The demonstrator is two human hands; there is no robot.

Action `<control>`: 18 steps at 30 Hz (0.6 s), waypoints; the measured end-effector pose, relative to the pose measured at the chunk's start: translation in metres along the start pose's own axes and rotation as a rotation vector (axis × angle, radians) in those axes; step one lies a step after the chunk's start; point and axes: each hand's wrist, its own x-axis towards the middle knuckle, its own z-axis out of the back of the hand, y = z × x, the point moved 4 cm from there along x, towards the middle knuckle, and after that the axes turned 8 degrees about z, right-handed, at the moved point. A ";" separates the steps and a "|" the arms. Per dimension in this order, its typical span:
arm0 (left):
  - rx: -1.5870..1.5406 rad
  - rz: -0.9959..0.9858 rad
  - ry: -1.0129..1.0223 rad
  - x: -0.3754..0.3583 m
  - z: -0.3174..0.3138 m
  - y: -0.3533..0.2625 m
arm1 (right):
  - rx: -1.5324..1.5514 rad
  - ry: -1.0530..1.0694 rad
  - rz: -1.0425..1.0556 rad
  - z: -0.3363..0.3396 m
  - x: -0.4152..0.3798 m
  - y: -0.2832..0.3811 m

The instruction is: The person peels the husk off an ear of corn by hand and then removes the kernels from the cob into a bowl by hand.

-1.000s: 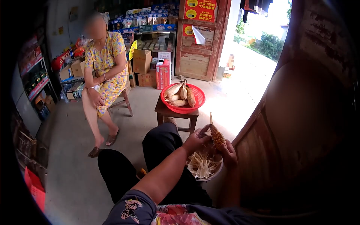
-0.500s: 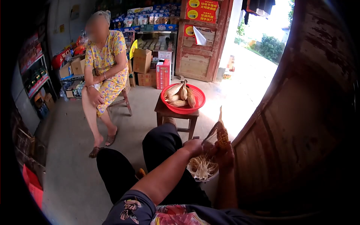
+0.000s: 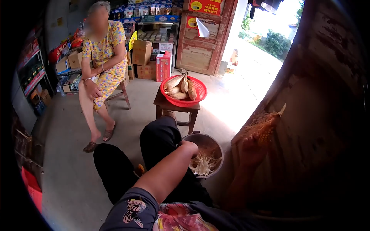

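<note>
Yellow corn cob [image 3: 266,133] now carried away to the right of the bucket, held up before the dark wooden panel [image 3: 296,86]; a moment earlier it stood almost over the shreds, with both hands close to it. Right hand [image 3: 252,149] closed round its lower part, fingers curled on the kernels. Pale husk tip [image 3: 282,110] points up and to the right; loose brown silk [image 3: 256,122] spreads off the cob's left side.

Left hand [image 3: 189,148] has come off the cob and dropped to the near left side of the round metal bucket [image 3: 220,163]. Fingers mostly hidden by the back of the hand; cannot tell how far open, nor whether it has hold of anything. Pale husk shreds [image 3: 204,164] lie in the bucket, browner strands toward its far side.

Beyond the knees: dark wooden stool [image 3: 185,108] bearing a red plastic mesh basket [image 3: 203,89]. In it, several dry ears in tan husks [image 3: 179,88], stems gathered toward the top.

To the left, a seated person in a yellow floral outfit [image 3: 103,52], legs crossed, one hand on the knee. Cardboard boxes [image 3: 142,53] and a red-and-white carton [image 3: 163,66] stand between that person and the weathered red-brown door [image 3: 198,54].
</note>
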 end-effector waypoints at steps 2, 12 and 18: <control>0.066 0.042 0.055 -0.002 0.002 0.004 | 0.094 -0.058 0.086 0.001 0.001 0.008; -0.951 -0.120 -0.464 0.012 0.028 0.016 | -0.240 -0.182 -0.342 0.106 -0.011 -0.040; -1.857 -0.519 -0.230 -0.017 0.048 0.015 | -0.177 -0.170 -0.429 0.086 -0.022 -0.081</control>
